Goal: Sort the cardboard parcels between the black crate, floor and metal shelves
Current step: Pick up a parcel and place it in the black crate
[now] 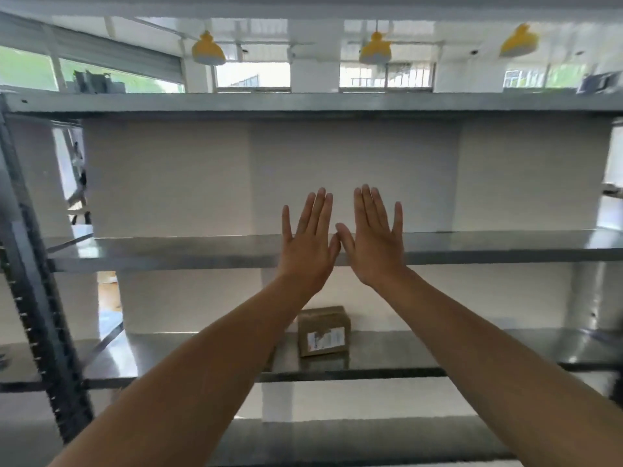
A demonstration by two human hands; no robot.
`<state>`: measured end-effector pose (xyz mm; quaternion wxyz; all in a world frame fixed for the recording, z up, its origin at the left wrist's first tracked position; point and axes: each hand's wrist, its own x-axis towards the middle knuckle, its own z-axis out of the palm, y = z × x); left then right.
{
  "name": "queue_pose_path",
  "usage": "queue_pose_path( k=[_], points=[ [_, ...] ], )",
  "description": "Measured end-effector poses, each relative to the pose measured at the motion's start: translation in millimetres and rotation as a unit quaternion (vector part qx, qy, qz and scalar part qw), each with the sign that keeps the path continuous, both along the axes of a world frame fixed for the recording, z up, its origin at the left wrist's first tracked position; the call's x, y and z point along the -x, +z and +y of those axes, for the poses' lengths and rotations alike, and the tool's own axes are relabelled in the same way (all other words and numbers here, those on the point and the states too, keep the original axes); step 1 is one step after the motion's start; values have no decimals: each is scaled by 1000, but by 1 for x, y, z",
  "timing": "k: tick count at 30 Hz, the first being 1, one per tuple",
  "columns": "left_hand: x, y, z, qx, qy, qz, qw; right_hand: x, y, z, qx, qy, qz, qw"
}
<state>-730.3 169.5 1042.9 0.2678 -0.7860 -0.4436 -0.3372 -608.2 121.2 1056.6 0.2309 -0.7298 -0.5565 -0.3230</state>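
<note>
Head view. Left hand [308,246] and right hand [376,244] are raised side by side at frame centre, backs to the camera. Fingers are straight and spread, thumbs almost meeting; neither grips anything. Behind them run the metal shelves [168,254]. One cardboard parcel [324,332] stands on the shelf below the hands, lower centre. Its left edge is hidden by the left forearm and its label is too blurred to read. The dark upright [33,298] at left is smeared, and the frame edges cut off the shelf ends.

A small brown cardboard parcel [323,331] with a label sits upright on the metal shelves [472,348].
</note>
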Motion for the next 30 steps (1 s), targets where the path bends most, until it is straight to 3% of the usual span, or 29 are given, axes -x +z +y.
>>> queue_pose_path(
  k=[8, 16, 30],
  points=[
    [-178, -18, -75, 29, -154, -6, 988, -172, -26, -111, 11, -136, 18, 990],
    [-300, -50, -151, 35, -284, 38, 957, -269, -61, -212, 0, -237, 50, 970],
    [-442, -130, -233, 103, -506, 92, 852, -375, -121, -317, 63, -430, 113, 894]
  ],
)
